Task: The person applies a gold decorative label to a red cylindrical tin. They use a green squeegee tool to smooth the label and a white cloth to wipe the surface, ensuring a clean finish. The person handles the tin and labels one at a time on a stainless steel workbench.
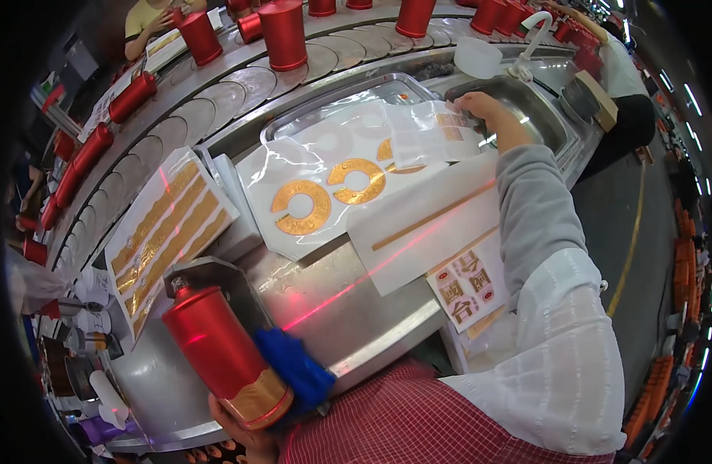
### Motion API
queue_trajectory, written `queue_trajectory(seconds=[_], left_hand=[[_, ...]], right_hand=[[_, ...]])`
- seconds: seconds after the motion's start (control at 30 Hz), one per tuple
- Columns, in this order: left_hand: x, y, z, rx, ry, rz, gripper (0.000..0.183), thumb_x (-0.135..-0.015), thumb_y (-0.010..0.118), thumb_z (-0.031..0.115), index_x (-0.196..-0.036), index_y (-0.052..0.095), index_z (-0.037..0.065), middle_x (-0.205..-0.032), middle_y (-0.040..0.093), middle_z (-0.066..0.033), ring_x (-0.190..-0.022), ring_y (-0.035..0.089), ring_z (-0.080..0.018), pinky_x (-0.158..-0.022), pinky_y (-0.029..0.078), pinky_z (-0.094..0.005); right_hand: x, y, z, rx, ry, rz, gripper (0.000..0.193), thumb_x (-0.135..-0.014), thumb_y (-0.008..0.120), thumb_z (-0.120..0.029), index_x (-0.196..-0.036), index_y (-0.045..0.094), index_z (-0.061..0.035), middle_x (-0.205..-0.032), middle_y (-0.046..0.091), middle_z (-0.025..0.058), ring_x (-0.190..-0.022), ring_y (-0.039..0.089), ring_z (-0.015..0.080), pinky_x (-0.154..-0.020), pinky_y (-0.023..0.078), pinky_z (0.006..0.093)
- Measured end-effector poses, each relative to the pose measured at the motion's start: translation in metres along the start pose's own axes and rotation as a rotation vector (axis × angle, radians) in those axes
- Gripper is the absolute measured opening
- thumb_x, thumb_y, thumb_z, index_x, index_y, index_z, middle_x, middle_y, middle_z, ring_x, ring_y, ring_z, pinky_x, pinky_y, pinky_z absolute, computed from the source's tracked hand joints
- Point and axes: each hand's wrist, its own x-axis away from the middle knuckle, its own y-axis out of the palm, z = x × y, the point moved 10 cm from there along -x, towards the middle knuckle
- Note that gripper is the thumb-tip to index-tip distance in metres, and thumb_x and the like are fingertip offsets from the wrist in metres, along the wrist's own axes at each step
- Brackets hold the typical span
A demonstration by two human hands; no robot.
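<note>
My left hand (247, 437) is closed around the lower end of a red bottle (216, 348), which lies tilted with a gold decal band near its base. The bottle's neck end rests in a grey metal holder (205, 272). A blue cloth (298, 367) lies against the bottle's right side. Farther off, my right hand (481, 107) pinches the far right edge of a translucent film (418, 124). This film is folded back over a white decal sheet (267, 170) with gold ring-shaped decals (360, 182). Part of the right-hand fingertips is hard to see.
Another sheet with wavy gold strips (166, 224) lies at left. A white sheet (441, 216) and a small printed sheet (460, 290) lie at right. Beyond are a metal sink (541, 116) with a white faucet (532, 35) and a curved conveyor (325, 54) carrying red bottles (284, 35). Co-workers sit beyond.
</note>
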Motion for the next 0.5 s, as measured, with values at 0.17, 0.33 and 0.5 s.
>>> queue_trajectory(seconds=[0.17,0.33,0.5], left_hand=[[0.001,-0.002,0.001,0.047,0.014,0.048,0.078,-0.095,0.045,0.054,-0.143,0.028,-0.005,-0.141,0.040,-0.0204,-0.127,0.044,-0.0300,-0.105,0.033,-0.0408],[0.006,-0.019,-0.057,0.000,-0.046,-0.041,0.087,-0.092,0.047,0.061,-0.146,0.021,-0.002,-0.140,0.041,-0.0169,-0.126,0.043,-0.0272,-0.104,0.037,-0.0413],[-0.003,0.003,-0.001,-0.099,0.037,-0.018,0.103,-0.083,0.047,0.076,-0.142,0.027,-0.006,-0.134,0.043,-0.0232,-0.114,0.052,-0.0331,-0.097,0.043,-0.0442]], right_hand=[[-0.006,-0.002,-0.017,0.117,-0.110,0.020,0.021,-0.083,0.069,-0.032,-0.091,0.067,-0.0129,-0.078,0.055,-0.0024,-0.071,0.050,0.0157,-0.058,0.044,0.0416],[-0.023,-0.025,-0.020,0.631,-0.509,0.308,0.024,-0.079,0.069,-0.034,-0.089,0.073,-0.0134,-0.097,0.065,0.0176,-0.087,0.065,0.0356,-0.078,0.054,0.0416],[0.054,0.013,-0.126,0.629,-0.910,0.652,0.012,-0.077,0.069,-0.021,-0.083,0.068,-0.0114,-0.105,0.059,0.0089,-0.101,0.056,0.0323,-0.082,0.050,0.0418]])
